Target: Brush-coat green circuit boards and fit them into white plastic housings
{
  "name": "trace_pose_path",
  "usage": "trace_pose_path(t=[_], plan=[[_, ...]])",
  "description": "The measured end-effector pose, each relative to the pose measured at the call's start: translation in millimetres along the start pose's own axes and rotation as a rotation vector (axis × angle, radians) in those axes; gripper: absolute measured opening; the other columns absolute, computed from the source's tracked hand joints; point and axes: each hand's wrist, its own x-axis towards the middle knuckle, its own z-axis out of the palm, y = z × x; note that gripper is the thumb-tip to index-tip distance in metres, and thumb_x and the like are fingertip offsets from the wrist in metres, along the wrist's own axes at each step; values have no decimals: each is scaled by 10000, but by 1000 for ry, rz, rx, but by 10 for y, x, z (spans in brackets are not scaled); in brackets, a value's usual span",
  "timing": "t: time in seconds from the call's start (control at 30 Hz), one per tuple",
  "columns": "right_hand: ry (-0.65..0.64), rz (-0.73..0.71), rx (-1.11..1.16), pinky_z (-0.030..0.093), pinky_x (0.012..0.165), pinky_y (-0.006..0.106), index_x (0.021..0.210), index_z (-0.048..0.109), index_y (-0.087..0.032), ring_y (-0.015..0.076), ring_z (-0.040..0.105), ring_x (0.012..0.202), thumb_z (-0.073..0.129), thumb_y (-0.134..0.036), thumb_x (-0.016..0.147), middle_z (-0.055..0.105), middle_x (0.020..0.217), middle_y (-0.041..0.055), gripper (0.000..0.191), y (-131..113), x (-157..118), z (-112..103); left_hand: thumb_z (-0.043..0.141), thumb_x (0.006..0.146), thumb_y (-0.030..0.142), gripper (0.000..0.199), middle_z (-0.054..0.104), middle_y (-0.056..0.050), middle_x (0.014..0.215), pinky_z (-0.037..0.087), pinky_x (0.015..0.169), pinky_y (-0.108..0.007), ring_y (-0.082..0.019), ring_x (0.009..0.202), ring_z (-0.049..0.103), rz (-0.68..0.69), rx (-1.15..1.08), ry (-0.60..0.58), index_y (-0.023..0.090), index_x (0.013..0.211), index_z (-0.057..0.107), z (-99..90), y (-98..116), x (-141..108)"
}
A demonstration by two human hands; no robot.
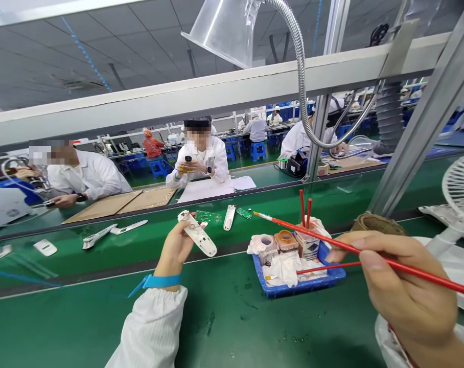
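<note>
My left hand [176, 246] is closed on a long white plastic housing half [201, 238], held tilted with its inner side showing. Wires and a green circuit board [209, 216] appear just behind its upper end; whether they are joined to it is unclear. In my right hand [404, 286] a thin red-handled paintbrush [312, 232] points left, its bristles apart from the housing. Below it a blue tray [293, 292] carries small pots, white tissue [283, 270] and upright red sticks. A second red brush [316, 268] slants from the tissue to behind my right fingers; I cannot tell if they touch it.
On the green conveyor lie another white housing [229, 217] with a small circuit board [244, 212], and several white parts to the left. A lamp's flexible neck [301, 76] hangs overhead. A white fan [462, 186] stands at right. Co-workers in white sit across the line.
</note>
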Motion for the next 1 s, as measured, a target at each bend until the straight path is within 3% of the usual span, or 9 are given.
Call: trace_pose_path(t=[0.1, 0.2, 0.37, 0.6, 0.77, 1.0], plan=[[-140, -41, -4, 536, 718, 368, 985, 596, -216, 218, 647, 775, 518, -56, 798, 655, 848, 53, 259, -21, -18, -24, 528, 758, 139, 193, 652, -45, 820, 542, 821, -418, -171, 736, 626, -103, -118, -166, 132, 910, 646, 160, 112, -347], [-226, -93, -80, 543, 748, 312, 953, 584, -223, 195, 649, 814, 522, -57, 786, 659, 906, 48, 243, -68, -8, -32, 597, 745, 158, 161, 655, -37, 772, 549, 808, -435, -161, 690, 626, -281, -252, -296, 124, 890, 658, 301, 156, -623], [-338, -185, -133, 557, 673, 248, 919, 564, -215, 175, 665, 781, 510, -55, 746, 680, 850, 37, 241, -139, 55, 26, 637, 745, 196, 181, 662, -37, 757, 572, 744, -390, -142, 623, 626, -384, -252, -402, 130, 911, 664, 419, 158, -836], [-388, -309, -310, 544, 678, 166, 850, 566, -208, 128, 682, 743, 500, -49, 708, 704, 797, 19, 223, -160, 100, 52, 641, 751, 219, 218, 657, -43, 732, 581, 702, -354, -117, 582, 601, -369, -197, -453, 97, 928, 675, 428, 201, -914], [-361, -402, -403, 531, 657, 112, 796, 557, -204, 102, 685, 663, 487, -39, 670, 707, 730, 15, 220, -220, 124, 31, 671, 722, 228, 147, 659, -38, 629, 577, 626, -276, -144, 571, 639, -339, -189, -432, 105, 800, 689, 405, 203, -899], [-379, -370, -428, 532, 634, 108, 783, 559, -211, 104, 687, 659, 489, -48, 695, 712, 737, 12, 198, -286, 130, 22, 651, 736, 221, 141, 673, -43, 613, 575, 627, -267, -146, 569, 652, -338, -189, -429, 101, 799, 690, 394, 202, -894]])
